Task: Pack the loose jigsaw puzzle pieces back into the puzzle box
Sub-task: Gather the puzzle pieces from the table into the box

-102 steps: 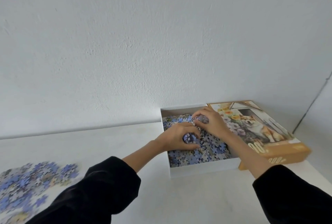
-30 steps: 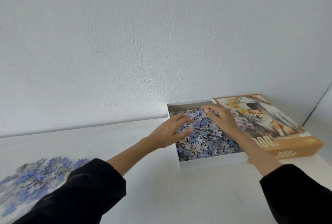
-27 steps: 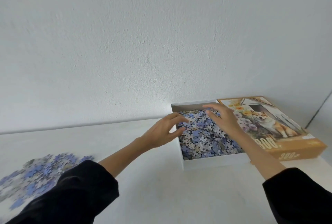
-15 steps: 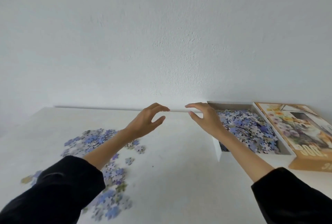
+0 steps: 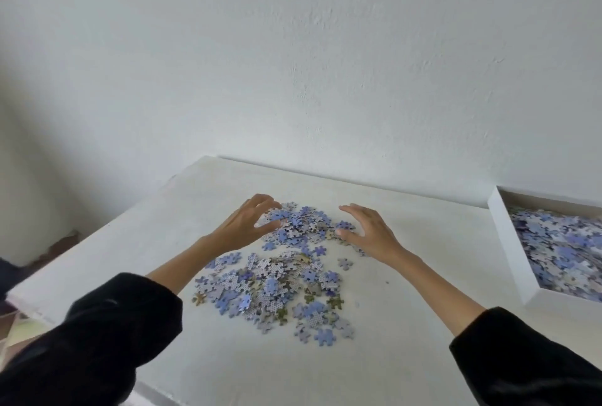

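Note:
A scatter of loose blue and grey jigsaw pieces (image 5: 273, 281) lies on the white table (image 5: 407, 324), with a denser heap (image 5: 299, 226) at its far end. My left hand (image 5: 247, 226) hovers at the heap's left side, fingers curved and apart, holding nothing. My right hand (image 5: 368, 233) is at the heap's right side, also spread and empty. The white puzzle box (image 5: 508, 252) stands at the right edge of view, filled with many pieces (image 5: 560, 249); it is cut off by the frame.
A white wall (image 5: 293, 63) rises right behind the table. The table's left edge (image 5: 97, 236) drops off to a floor at the lower left. Both my forearms wear black sleeves (image 5: 97, 340).
Both hands left the box and swung left across the table to the loose heap. The view turned left with them, so the box slid to the right edge and the lid left the frame.

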A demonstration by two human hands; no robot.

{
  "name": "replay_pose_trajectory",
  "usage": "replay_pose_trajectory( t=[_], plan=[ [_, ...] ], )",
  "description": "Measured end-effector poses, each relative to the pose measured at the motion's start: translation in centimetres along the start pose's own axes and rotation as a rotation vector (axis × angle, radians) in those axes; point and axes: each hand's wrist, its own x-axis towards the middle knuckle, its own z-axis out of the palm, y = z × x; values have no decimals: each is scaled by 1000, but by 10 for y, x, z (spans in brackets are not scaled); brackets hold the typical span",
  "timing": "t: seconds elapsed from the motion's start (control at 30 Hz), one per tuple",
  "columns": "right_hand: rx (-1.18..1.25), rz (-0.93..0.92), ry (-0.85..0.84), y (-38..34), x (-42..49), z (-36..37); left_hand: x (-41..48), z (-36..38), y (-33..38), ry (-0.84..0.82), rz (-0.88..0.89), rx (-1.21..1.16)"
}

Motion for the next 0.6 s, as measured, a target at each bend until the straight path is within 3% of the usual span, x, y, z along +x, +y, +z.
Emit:
replay_pose_trajectory(
  t=[0.13,0.27,0.43,0.6],
  plan=[
    [-56,100,-122,-16,9,31,-24,4,-30,-70,-206,-36],
    [-106,93,-104,-25,17,54,-29,9,-50,-200,-373,-58],
    [-56,-19,-40,-40,17,75,-19,19,-50,-223,-212,-143],
    [106,18,93,-42,34,66,-6,20,-52,-140,-131,-271]
  ],
)
